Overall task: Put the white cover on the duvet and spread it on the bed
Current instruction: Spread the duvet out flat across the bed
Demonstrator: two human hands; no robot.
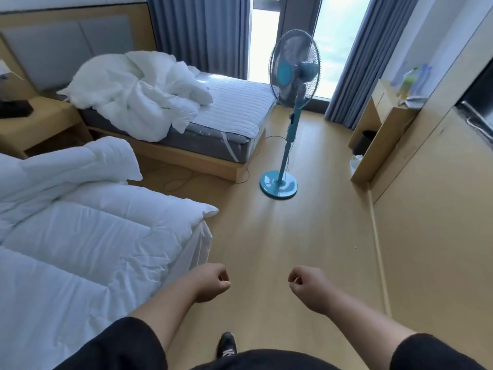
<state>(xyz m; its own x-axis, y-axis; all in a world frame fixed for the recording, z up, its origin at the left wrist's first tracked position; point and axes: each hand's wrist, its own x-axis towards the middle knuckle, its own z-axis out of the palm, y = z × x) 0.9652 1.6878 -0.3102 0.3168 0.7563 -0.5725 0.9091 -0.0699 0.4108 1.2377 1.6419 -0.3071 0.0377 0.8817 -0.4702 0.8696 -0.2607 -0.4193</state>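
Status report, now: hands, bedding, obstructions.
Left hand, right hand: fisted, holding nothing. Quilted white duvet on near bed; crumpled white bedding on far bed. Teal standing fan in aisle.

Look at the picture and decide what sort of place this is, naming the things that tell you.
Probably a hotel or guesthouse twin bedroom: two single beds, the near bed under a white duvet and the far bed stripped with heaped bedding, a padded headboard, and a standing fan before floor-length curtains.

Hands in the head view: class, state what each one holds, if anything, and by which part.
Nothing is held. The left hand and right hand hover over the floor, fingers curled, empty.
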